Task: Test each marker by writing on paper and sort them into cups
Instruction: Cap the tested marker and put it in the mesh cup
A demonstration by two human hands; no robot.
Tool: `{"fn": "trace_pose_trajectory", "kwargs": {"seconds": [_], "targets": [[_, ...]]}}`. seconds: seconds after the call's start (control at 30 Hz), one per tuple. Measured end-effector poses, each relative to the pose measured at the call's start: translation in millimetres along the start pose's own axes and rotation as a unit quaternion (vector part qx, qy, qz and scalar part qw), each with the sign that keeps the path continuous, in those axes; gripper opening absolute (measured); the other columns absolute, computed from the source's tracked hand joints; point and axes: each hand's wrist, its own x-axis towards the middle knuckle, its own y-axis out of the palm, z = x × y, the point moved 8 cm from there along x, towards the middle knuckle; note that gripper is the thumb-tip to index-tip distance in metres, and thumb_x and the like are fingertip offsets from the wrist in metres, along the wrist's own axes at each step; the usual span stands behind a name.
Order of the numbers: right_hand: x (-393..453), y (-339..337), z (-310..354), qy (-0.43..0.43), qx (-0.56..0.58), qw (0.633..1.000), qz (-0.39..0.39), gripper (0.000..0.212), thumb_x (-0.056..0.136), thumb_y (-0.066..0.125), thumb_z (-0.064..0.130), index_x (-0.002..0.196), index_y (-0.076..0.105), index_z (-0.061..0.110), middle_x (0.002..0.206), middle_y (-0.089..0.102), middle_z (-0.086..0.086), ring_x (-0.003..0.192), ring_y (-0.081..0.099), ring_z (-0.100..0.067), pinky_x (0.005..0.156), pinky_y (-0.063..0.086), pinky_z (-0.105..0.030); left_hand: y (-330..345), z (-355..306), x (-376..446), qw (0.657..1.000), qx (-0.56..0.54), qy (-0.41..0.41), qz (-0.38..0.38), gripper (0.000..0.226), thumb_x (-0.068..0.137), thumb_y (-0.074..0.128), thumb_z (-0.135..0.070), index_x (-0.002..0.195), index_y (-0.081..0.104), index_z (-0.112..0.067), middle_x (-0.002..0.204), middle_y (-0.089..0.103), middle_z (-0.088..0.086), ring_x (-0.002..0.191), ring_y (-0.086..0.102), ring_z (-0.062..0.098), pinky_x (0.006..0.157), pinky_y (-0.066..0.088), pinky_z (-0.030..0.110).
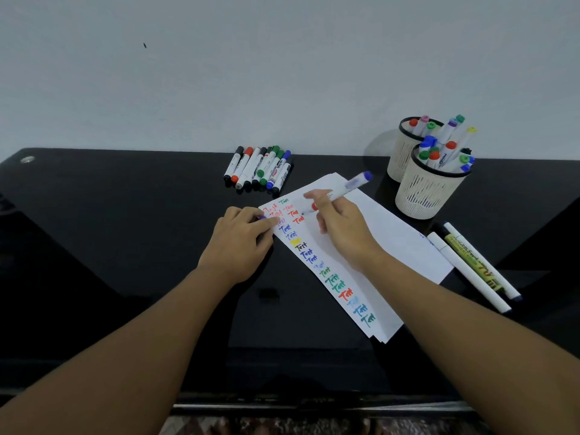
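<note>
A glossy black table (pixel 125 246) stands against a pale wall. On the paper (pixel 370 246), lined with coloured "Test" words, the right hand (pixel 339 227) pinches a blue-ended marker (pixel 342 191), tip down near the far rows: the writing test looks under way. The left hand (pixel 238 243) presses the sheet's left edge, fingers curled on something purple, probably the cap. Untested markers (pixel 260 167) lie at the far edge; two cups (pixel 423 183) stand far right. Next it likely needs capping, then the right cup.

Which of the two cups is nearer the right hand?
The front cup, beside the paper's far corner; the other cup stands behind it, by the wall.
</note>
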Motion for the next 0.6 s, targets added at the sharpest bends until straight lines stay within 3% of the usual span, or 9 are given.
{"fn": "trace_pose_trajectory", "kwargs": {"seconds": [0.07,0.13,0.2,0.3,0.47,0.6], "targets": [[-3,-1,0,-0.02,-0.028,0.999,0.002,0.029,0.108,0.047,0.04,0.121,0.069,0.026,0.095,0.066,0.014,0.082,0.062,-0.006,0.083,0.054,-0.033,0,1,0,1.0,-0.002,0.0,-0.004,0.031,0.102,0.057,-0.032,0.13,0.069,-0.03,0.127,0.062,-0.003,0.113,0.047,0.024,0.09,0.046,0.044],[-3,-6,-2,-0.027,-0.045,0.999,-0.004,0.015,0.105,0.054,0.03,0.115,0.063,0.025,0.094,0.066,0.0,0.086,0.064,-0.018,0.087,0.056,-0.044,-1,1,0,1.0,-0.006,0.0,-0.009,0.031,0.102,0.056,-0.035,0.128,0.07,-0.029,0.126,0.064,-0.003,0.111,0.048,0.024,0.089,0.048,0.047],[-4,-9,-6,-0.023,-0.056,0.998,0.001,0.007,0.102,0.059,0.03,0.107,0.062,0.025,0.094,0.066,-0.005,0.089,0.067,-0.023,0.087,0.057,-0.048,0,2,1,1.0,-0.009,-0.004,-0.003,0.039,0.1,0.048,-0.046,0.128,0.07,-0.03,0.125,0.064,-0.004,0.112,0.048,0.023,0.09,0.048,0.046],[-8,-10,-10,-0.016,-0.051,0.999,0.006,0.01,0.099,0.067,0.036,0.102,0.067,0.027,0.093,0.071,0.002,0.092,0.07,-0.02,0.087,0.058,-0.048,1,3,1,1.0,-0.011,-0.009,0.003,0.052,0.097,0.037,-0.058,0.128,0.07,-0.032,0.127,0.063,-0.006,0.112,0.046,0.021,0.092,0.048,0.044],[-11,-9,-11,-0.02,-0.041,0.999,0.012,0.013,0.102,0.063,0.035,0.105,0.068,0.023,0.094,0.07,0.003,0.09,0.066,-0.015,0.086,0.055,-0.036,2,4,1,1.0,-0.01,-0.012,0.002,0.039,0.1,0.051,-0.052,0.128,0.07,-0.033,0.128,0.062,-0.007,0.114,0.045,0.02,0.093,0.046,0.042],[-10,-8,-11,-0.003,-0.044,0.999,0.017,0.016,0.105,0.057,0.037,0.107,0.066,0.024,0.095,0.069,0.0,0.086,0.063,-0.01,0.079,0.05,-0.023,2,5,1,1.0,-0.013,-0.018,0.002,0.053,0.096,0.039,-0.062,0.126,0.071,-0.033,0.128,0.063,-0.007,0.113,0.046,0.021,0.092,0.048,0.043]]}}
